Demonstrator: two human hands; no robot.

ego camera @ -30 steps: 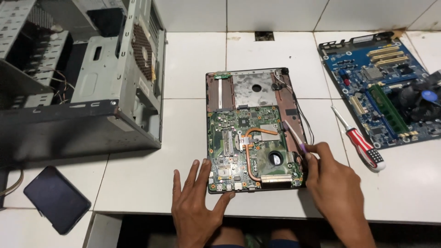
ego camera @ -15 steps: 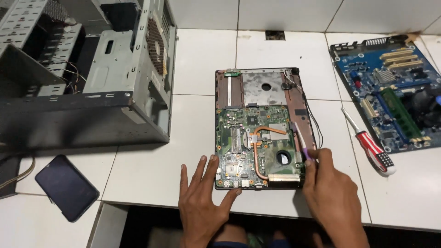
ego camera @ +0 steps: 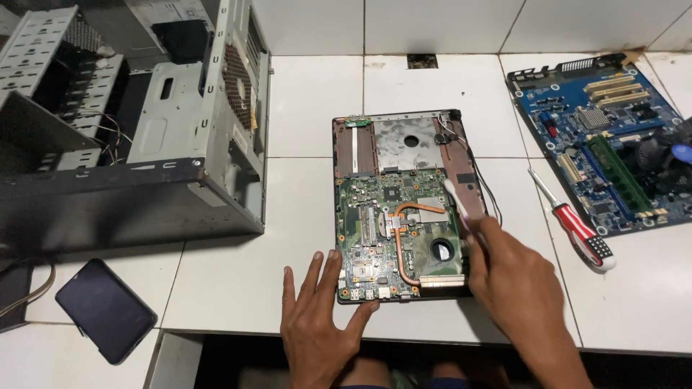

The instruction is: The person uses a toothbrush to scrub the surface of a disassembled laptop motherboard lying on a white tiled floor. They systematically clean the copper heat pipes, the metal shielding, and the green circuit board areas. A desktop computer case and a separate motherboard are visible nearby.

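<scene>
The open laptop base lies near the front edge of the white surface, the spread left hand steadying its corner and the right hand pinching a thin white tool; it looks flat, stiff, light and easy to break, so hold its outer edges.

Green laptop board with copper-coloured heat pipe, in black shell. Blue motherboard. Red-and-white-handled screwdriver. Grey metal computer case. Black phone. White tiled counter.
</scene>
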